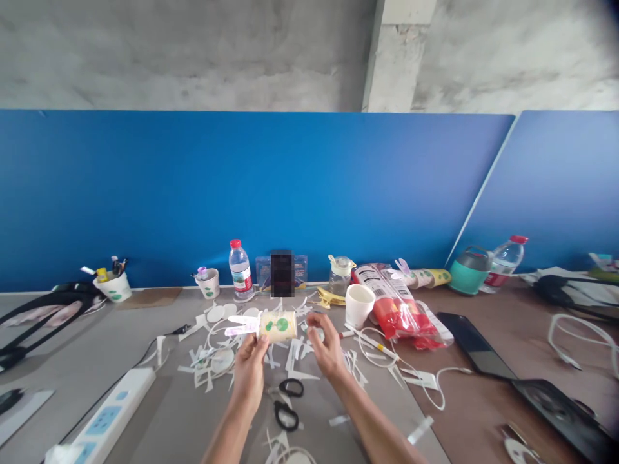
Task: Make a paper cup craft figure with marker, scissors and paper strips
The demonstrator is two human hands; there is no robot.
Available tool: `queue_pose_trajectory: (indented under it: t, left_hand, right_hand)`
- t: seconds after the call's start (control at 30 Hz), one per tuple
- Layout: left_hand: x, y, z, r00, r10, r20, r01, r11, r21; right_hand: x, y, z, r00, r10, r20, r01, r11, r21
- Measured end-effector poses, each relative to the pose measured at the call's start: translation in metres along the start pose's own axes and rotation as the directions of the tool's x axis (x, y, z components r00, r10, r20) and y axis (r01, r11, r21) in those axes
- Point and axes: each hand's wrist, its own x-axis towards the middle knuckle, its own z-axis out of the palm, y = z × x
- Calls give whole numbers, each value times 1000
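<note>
My left hand [251, 361] grips a paper cup [283, 326] with green leaf prints, turned on its side. Two white-and-purple paper ears [242, 325] stick out leftward from its end. Just right of the cup, apart from it, is my right hand [325, 341], its fingers curled toward the thumb. Whatever lies between those fingertips is too small to make out. Below the hands rest black-handled scissors [286, 405], their blades partly hidden. White paper scraps [215, 367] are scattered around both hands.
Behind stand a water bottle [240, 270], a white cup [358, 305], a glass jar [341, 276] and a red plastic package [394, 306]. At left lies a power strip [113, 412]; a phone [474, 345] is at right. White cables [438, 390] cross the table. A blue partition [271, 187] closes the back.
</note>
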Motion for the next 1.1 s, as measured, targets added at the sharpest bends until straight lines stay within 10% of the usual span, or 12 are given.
queue_pose_trajectory:
  t: [0.4,0.7,1.1]
  left_hand:
    - [3,-4,-1,997,-58,58,58,998,-9]
    - [25,-1,-17,955,-27,-294,2,996,-84]
    - [27,2,-19,948,21,-316,-51,995,-85]
  right_hand:
    - [-14,3,17,974,-96,207,98,995,-1]
    - [2,32,0,989,-125,-74,67,847,-527]
    - [11,50,-15,975,-147,-167,-7,732,-682]
